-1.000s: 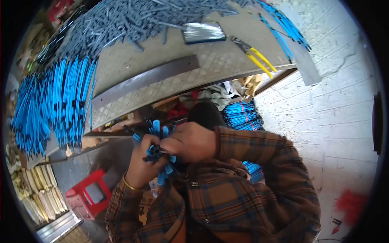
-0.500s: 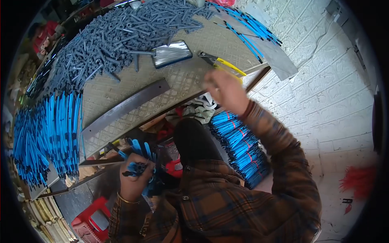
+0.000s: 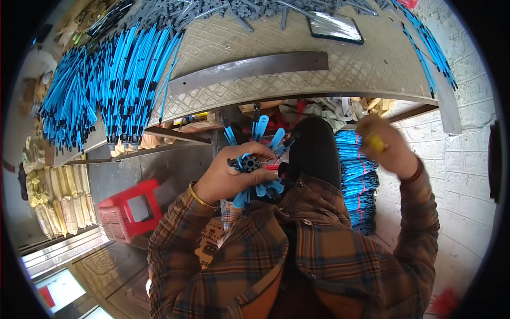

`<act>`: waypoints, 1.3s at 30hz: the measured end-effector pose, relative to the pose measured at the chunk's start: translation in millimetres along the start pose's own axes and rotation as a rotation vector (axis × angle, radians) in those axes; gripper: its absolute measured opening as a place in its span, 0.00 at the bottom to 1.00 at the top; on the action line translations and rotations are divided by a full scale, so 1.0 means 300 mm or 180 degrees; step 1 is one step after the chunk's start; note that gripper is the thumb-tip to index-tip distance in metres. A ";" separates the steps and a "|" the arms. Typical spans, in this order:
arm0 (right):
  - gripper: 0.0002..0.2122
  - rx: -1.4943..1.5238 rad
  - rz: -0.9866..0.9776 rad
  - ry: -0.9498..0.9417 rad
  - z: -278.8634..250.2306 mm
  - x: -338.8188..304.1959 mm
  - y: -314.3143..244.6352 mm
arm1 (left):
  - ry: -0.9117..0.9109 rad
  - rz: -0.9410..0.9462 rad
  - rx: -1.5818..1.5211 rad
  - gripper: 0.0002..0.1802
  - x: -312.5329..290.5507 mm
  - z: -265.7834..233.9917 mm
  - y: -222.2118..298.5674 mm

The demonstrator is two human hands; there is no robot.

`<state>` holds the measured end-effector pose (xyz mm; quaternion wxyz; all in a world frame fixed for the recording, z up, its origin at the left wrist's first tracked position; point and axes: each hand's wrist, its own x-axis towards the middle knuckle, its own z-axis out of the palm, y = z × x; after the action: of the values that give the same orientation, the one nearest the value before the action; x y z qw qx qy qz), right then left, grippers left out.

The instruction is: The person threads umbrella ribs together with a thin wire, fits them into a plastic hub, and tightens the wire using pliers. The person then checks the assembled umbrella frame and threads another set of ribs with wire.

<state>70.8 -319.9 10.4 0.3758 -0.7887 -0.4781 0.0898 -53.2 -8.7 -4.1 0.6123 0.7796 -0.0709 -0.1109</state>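
Above my lap, my left hand (image 3: 226, 173) is closed around a black round hub (image 3: 249, 162) with slots or holes in its end face. Flat blue arms (image 3: 260, 127) spread out around the hub and past my fingers. My right hand (image 3: 396, 146) is raised off to the right, near the table's front edge, and smeared by motion. Its fingers are wrapped around yellow-handled pliers (image 3: 376, 142); a yellow grip shows in the fist, while the jaws are too blurred to see.
On the table (image 3: 372, 74) lie a curved metal bar (image 3: 249, 69), a flat shiny tray (image 3: 336, 27), grey tube pieces (image 3: 255, 9) and thin blue rods (image 3: 127, 80). Banded blue bundles (image 3: 361, 183) are stacked below at right. A red plastic stool (image 3: 151, 189) stands at left.
The yellow-handled pliers have left the tabletop and are now in my right hand, drawn back toward me. My left hand holds the hub higher and nearer the picture's middle; the view has shifted.
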 end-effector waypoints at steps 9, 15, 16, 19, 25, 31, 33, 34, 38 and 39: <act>0.15 -0.1149 -0.0372 -0.0637 0.183 0.131 -0.125 | -0.0066 -0.0120 0.0044 0.24 -0.018 -0.023 -0.003; 0.13 -0.1447 -0.0625 -0.0440 0.188 0.154 -0.111 | -0.0130 0.0069 0.0401 0.24 -0.006 -0.030 0.005; 0.13 -0.1524 -0.0666 -0.0444 0.183 0.156 -0.110 | -0.0114 0.0112 0.0401 0.24 -0.005 -0.030 0.002; 0.13 -0.1616 -0.0714 -0.0442 0.176 0.163 -0.109 | -0.0099 0.0130 0.0347 0.24 -0.003 -0.030 -0.011; 0.13 -0.1673 -0.0740 -0.0771 0.165 0.165 -0.100 | -0.0138 0.0064 0.0256 0.24 -0.009 -0.032 -0.015; 0.20 0.2804 0.1402 -0.2622 0.401 -0.061 0.152 | -0.0642 -0.0156 0.0044 0.24 -0.004 -0.040 -0.013; 0.24 0.4628 0.2331 -0.2802 0.436 -0.094 0.193 | -0.0783 -0.0187 -0.0043 0.25 0.021 -0.039 -0.016; 0.25 0.4242 0.1764 -0.2796 0.398 -0.037 0.144 | -0.0693 -0.0212 0.0043 0.24 0.011 -0.037 -0.002; 0.28 0.2038 0.0095 -0.1884 0.253 0.089 -0.012 | -0.0495 -0.0166 0.0222 0.22 0.008 -0.057 -0.013; 0.28 0.0649 -0.0486 -0.1142 0.228 0.097 -0.034 | -0.0370 -0.0131 0.0228 0.21 0.005 -0.060 -0.016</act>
<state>44.9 -258.6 -24.2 0.3683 -0.6795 -0.5841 0.2479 -47.2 9.0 -4.8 0.5765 0.7945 -0.0943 -0.1660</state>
